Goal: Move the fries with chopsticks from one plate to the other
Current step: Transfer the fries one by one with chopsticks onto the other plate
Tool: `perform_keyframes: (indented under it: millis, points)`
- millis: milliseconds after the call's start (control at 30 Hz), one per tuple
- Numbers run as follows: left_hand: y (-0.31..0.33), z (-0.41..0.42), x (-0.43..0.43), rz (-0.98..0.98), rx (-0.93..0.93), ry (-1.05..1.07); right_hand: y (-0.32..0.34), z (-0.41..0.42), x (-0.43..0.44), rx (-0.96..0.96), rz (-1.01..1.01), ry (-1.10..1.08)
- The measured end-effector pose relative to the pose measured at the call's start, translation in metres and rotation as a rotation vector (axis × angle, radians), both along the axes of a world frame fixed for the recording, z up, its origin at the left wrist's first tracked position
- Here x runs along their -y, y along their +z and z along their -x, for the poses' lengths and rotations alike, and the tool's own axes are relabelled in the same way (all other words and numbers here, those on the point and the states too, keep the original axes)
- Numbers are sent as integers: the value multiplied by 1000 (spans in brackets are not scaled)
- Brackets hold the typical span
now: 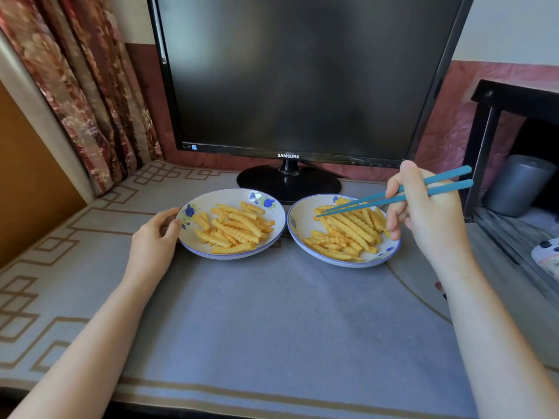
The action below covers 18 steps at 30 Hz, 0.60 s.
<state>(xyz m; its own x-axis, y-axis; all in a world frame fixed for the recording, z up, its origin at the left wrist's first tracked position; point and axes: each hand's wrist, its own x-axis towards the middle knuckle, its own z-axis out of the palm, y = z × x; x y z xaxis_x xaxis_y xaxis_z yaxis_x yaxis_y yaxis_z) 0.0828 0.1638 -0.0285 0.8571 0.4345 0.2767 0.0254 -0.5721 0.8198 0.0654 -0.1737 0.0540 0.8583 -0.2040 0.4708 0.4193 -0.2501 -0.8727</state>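
Left hand (154,237) grips rim of left plate (230,256); right hand (429,220) holds chopsticks (363,204), tips at fries (348,231) on right plate (344,264).

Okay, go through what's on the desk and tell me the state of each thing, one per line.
Monitor: off, screen dark.
Left plate: holds fries, rim gripped by left hand.
Right plate: holds fries too.
Chopsticks: held in right hand, tips nearly together at the right plate's fries.
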Motion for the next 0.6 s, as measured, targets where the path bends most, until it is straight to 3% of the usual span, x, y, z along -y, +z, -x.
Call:
perform_keyframes:
  millis: [267, 600]
  points:
    - [-1, -1, -1, 8, 4, 1, -8, -1, -12, -17, 58, 6]
    - [-1, 0, 0, 11, 9, 1, -4, 12, -30, 72, -206, 9]
